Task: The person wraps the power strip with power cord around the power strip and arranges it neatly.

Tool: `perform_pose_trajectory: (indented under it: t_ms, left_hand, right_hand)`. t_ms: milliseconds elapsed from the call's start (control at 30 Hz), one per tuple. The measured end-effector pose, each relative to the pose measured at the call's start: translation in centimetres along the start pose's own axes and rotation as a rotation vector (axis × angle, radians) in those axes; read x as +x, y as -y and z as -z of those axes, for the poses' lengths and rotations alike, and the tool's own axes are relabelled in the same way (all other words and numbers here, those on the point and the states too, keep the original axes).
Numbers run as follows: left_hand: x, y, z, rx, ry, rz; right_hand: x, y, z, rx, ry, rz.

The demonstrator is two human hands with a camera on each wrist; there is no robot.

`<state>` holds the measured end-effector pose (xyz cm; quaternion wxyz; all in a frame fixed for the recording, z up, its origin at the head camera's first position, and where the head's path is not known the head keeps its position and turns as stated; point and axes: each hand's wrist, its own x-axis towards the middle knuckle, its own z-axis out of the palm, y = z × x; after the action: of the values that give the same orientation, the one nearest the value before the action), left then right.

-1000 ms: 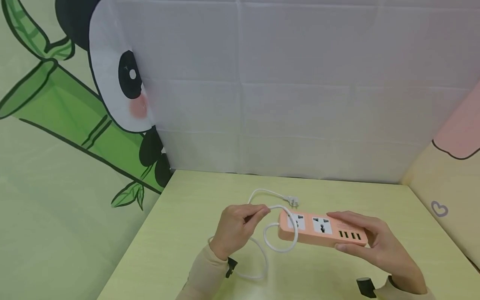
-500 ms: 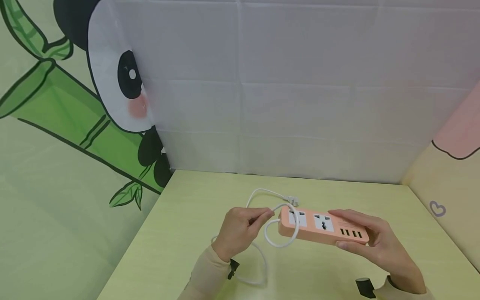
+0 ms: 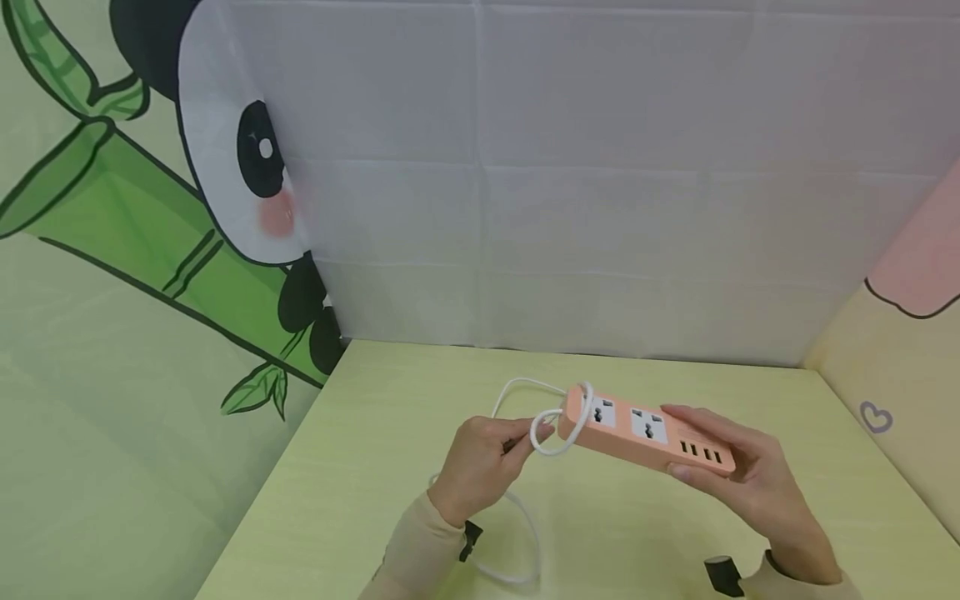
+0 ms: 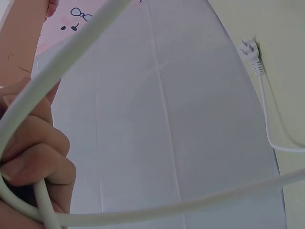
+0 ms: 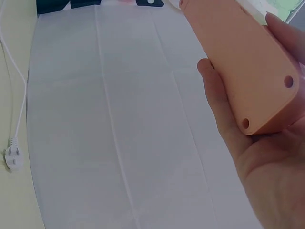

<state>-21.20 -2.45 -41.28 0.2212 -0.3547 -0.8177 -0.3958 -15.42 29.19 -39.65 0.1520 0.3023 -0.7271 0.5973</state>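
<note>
A peach power strip (image 3: pixel 622 427) with white sockets and several USB ports is held up off the table, tilted with its left end higher. My right hand (image 3: pixel 768 479) grips its right end, fingers on the far edge, thumb on the near one. In the right wrist view the strip's plain underside (image 5: pixel 243 67) shows screw holes. My left hand (image 3: pixel 483 462) pinches the white power cord (image 3: pixel 553 452) beside the strip's left end. A loop of the cord passes around that end. The plug (image 4: pixel 250 50) lies on the table; the strip hides it in the head view.
More cord (image 3: pixel 537 537) trails under the left forearm and another stretch (image 3: pixel 517 381) runs behind the hands. The pale yellow table (image 3: pixel 420 375) ends at a grey-white backdrop (image 3: pixel 585 208), with printed cloth at both sides.
The strip's left end has risen, and the cord loop has slipped from in front of the strip to around its left end. My left hand has moved slightly right.
</note>
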Motion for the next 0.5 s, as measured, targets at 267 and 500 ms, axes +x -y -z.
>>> perform_pose_trajectory:
  t_ms: [267, 500]
  left_hand:
    - [-0.5, -0.1, 0.5, 0.191, -0.009, -0.073]
    - [-0.8, -0.3, 1.0, 0.226, -0.019, -0.120]
  right_hand:
    - [-0.1, 0.5, -1.3, -0.100, -0.070, -0.086]
    - [-0.2, 0.5, -2.2, -0.189, -0.170, -0.036]
